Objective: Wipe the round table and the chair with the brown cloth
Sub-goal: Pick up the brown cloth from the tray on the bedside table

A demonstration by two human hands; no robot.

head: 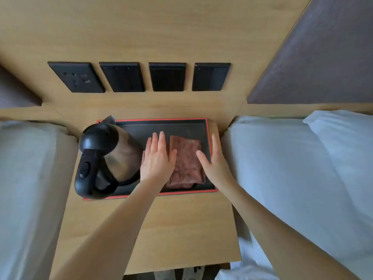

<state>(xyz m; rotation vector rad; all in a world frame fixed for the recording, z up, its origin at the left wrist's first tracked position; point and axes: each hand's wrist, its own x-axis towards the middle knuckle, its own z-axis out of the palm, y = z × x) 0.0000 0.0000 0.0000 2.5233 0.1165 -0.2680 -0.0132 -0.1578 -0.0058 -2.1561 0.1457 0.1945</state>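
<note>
Retrieval stage of a wiping task, seen from the head camera. Brown cloth [186, 160], folded, lies in the right half of a black tray [203, 126] with a red rim, which sits against the far edge of the wooden desk [181, 225] between two beds. An electric kettle [105, 156] occupies the tray's left half, just beside the cloth. The left hand [158, 158] is spread flat, palm down, over the cloth's left edge, fingers extended; whether it presses on the fabric or hovers above it cannot be told. The right hand [213, 164] is open at the cloth's right edge, beside the tray's right rim, thumb pointing toward the cloth. Neither hand has closed on anything. Neither the round table nor the chair is in view, so wiping appears not yet begun; the step in hand is judged to be picking up the cloth. The next move calls for closing fingers on the fabric and lifting it clear of the rim without nudging the kettle.
</note>
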